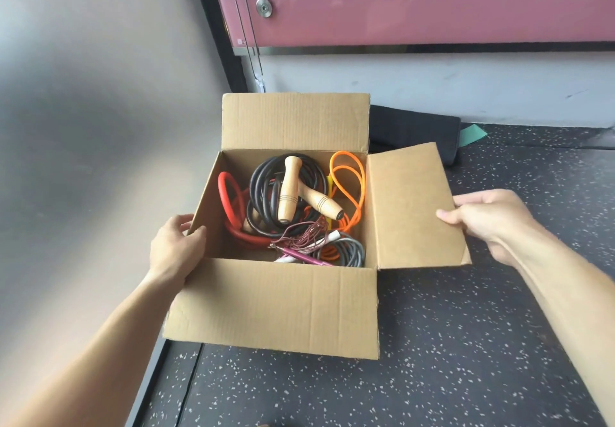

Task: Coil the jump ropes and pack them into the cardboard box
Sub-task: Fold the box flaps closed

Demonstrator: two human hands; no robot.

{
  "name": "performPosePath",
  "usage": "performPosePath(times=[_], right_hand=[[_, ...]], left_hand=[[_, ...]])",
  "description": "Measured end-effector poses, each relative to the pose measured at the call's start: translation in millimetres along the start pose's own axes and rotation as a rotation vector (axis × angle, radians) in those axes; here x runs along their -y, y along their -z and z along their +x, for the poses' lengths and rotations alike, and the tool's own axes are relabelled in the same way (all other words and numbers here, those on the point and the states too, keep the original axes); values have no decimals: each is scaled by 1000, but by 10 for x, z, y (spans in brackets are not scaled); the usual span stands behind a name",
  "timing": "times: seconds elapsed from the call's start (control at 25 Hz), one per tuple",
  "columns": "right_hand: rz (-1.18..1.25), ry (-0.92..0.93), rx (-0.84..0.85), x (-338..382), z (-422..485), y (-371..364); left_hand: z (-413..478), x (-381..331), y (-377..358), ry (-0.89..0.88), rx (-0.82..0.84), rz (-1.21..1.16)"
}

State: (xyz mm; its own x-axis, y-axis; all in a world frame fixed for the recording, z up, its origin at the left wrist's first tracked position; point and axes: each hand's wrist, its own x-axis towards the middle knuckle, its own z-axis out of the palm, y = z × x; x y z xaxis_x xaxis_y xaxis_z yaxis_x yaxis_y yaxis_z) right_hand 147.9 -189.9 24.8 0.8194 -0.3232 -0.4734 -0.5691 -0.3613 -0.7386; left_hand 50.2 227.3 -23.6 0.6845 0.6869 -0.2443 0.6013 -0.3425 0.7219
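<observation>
Cardboard box (273, 306) on speckled floor (466, 360); black mat (412, 130) just behind.

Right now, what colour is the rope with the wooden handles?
Black: the rope lies coiled in the box, clearest in the head view.

We find no legible text, label, brand or number on the plain brown cardboard box (273, 306), and the small pale sticker (240, 41) on the glossy pink wall panel (416, 4) is too small to read.
</observation>
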Motion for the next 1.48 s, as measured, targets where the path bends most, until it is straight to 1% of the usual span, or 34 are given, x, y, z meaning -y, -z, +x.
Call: performPosePath(times=[0.08, 0.12, 0.24, 0.28, 0.32, 0.4, 0.44, 0.48, 0.52, 0.6, 0.64, 0.68, 0.72, 0.76, 0.8, 0.84, 0.88, 0.92, 0.96, 1.0, 1.08, 1.16, 1.2, 1.24, 1.28, 1.32, 1.36, 1.4, 1.44, 1.48], right_hand=[[22, 29, -59, 111, 23, 108], [51, 34, -95, 161, 45, 194], [93, 68, -218, 177, 111, 471], [79, 90, -250, 148, 124, 538], [65, 106, -271, 128, 136, 583], [57, 159, -269, 155, 51, 604], [73, 186, -256, 181, 1, 578], [98, 220, -236, 202, -34, 532], [110, 259, -222, 205, -61, 467], [100, 346, -173, 208, -130, 303], [87, 382, -125, 193, -169, 209], [65, 410, -62, 163, -211, 114], [-1, 423, 3, 113, -233, 15], [-90, 436, 64, 62, -250, -82], [-210, 464, 98, -7, -250, -175], [-330, 490, 116, -80, -241, -249], [-418, 552, 121, -171, -217, -288], [-480, 608, 124, -263, -187, -278], [-521, 661, 116, -330, -188, -219], [-566, 709, 107, -393, -172, -145], [-697, 733, 155, -525, -144, 39], [-859, 688, 309, -611, -98, 199], [-931, 650, 404, -621, -77, 257], [-997, 645, 482, -629, -41, 298], [-1044, 672, 531, -647, 0, 341], [-1036, 734, 545, -670, 55, 379], [-965, 771, 539, -692, 99, 405], [-821, 746, 522, -667, 82, 413], [-616, 646, 492, -644, 71, 413], [-414, 531, 440, -643, 102, 398]], left_hand=[[-62, -59, -74, 5, 10, -52], [-113, -90, -136, -18, 41, -89], [-324, -176, -333, -107, 216, -100], [-356, -163, -404, -90, 283, -137], [-367, -130, -476, -20, 364, -192], [-349, -62, -553, 205, 520, -263], [-342, -32, -581, 308, 535, -305], [-301, 22, -605, 377, 463, -358], [-275, 52, -599, 386, 337, -414], [-215, 51, -513, 271, -39, -504], [-211, 21, -433, 201, -177, -520], [-247, -62, -336, 132, -278, -546], [-286, -160, -249, 63, -306, -607], [-340, -266, -187, -5, -250, -692], [-418, -386, -149, -63, -77, -766], [-485, -450, -168, -116, 139, -788], [-555, -473, -217, -199, 360, -709], [-615, -463, -295, -325, 506, -499], [-651, -412, -368, -479, 573, -272], [-664, -363, -437, -620, 594, -67], [-608, -299, -464, -783, 624, 159], [-464, -298, -416, -894, 715, 383], [-371, -294, -371, -954, 759, 558], [-293, -267, -350, -1032, 770, 728], [-240, -234, -347, -1131, 751, 840], [-200, -199, -352, -1219, 697, 876], [-159, -149, -360, -1261, 663, 813], [-215, -162, -340, -1236, 651, 646], [-234, -182, -339, -1107, 643, 414], [-260, -239, -366, -922, 611, 169]])
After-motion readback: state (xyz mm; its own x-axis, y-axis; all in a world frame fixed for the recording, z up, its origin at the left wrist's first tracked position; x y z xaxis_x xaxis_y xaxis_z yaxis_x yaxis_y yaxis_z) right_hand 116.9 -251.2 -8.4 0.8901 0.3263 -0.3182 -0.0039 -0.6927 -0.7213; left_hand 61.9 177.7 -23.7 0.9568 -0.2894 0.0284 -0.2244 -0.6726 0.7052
